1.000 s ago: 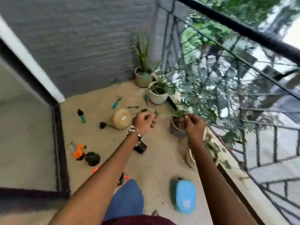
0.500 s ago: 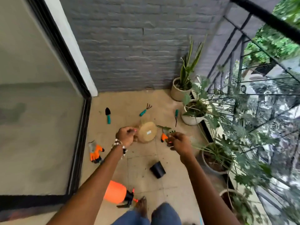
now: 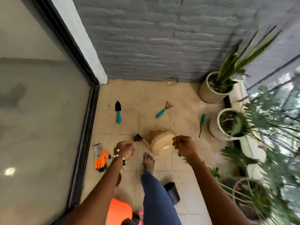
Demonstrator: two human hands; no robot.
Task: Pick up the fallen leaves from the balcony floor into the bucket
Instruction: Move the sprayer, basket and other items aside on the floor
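The woven bucket (image 3: 161,144) is seen on the balcony floor (image 3: 178,101) at the middle of the view. It seems to be lying tipped, with a flat labelled face turned upward. No fallen leaf can be made out with certainty; only dark specks are seen on the tiles.

The left hand (image 3: 125,148) is held at its 9 o'clock and the right hand (image 3: 185,146) at its 3 o'clock. Both sets of fingers are curled tight, but what is pinched cannot be told through the blur.

If leaves are released here, they may be scattered beside a mouth that is not facing up. The bucket could also be knocked by the bare foot (image 3: 148,161) at its 6 o'clock. A trowel (image 3: 118,113) at 11 o'clock and a hand rake (image 3: 163,110) at 12 o'clock could be stepped on.
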